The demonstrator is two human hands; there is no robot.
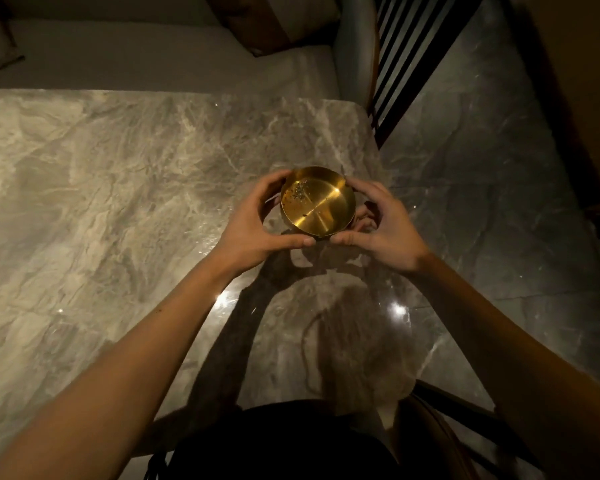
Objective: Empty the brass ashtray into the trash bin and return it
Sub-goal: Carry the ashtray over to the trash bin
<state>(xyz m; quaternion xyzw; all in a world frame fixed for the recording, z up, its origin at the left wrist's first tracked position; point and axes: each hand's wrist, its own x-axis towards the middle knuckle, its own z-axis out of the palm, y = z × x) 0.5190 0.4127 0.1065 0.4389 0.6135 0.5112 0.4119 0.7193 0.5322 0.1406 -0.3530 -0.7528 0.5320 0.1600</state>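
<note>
Holding the dish level is the main requirement of this step. On the left, the left hand (257,220) curls round the near-left wall of the brass ashtray (317,201), thumb along the near rim and fingers behind the far side. The ashtray sits between both hands near the right edge of the marble table (101,188); it appears lifted just clear of the top, though contact cannot be ruled out. A small scatter of ash (300,192) lies in the left half of the bowl (it will slide if the dish tips). On the right, the right hand (385,226) grasps the opposite wall in the same way. Keep both grips even, raise straight up, and tilt only once over the bin.

Items not confirmed: the trash bin is nowhere in view, so its direction must be found first. The underside of the ashtray is hidden. Dim light and glare obscure the floor (482,202) at right.
</note>
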